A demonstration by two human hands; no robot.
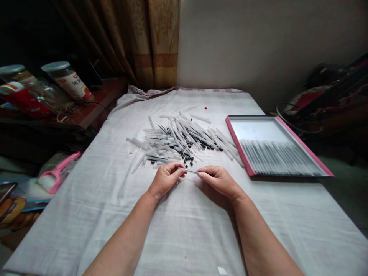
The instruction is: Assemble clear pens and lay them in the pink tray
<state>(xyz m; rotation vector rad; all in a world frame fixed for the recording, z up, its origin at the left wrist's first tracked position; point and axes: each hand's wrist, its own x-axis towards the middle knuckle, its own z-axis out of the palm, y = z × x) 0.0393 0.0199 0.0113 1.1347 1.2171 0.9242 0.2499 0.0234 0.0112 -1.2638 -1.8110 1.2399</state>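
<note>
Your left hand [169, 177] and right hand [217, 180] pinch one slim rod [192, 171] | parts pile [179, 134] just beyond | pink-edged box [239, 146] rightward

Single view, worn on the head, facing forward and down over the tabletop [172, 234] from its near side. Close behind both hands [167, 177], just below mid-frame, with forearms [129, 226] in from the bottom edge; wide enough to reach the wall [247, 46] and curtain [140, 46] beyond.

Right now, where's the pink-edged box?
In the head view, the box lies on the right side of the cloth-covered table, just right of the pile of pen parts.
</note>
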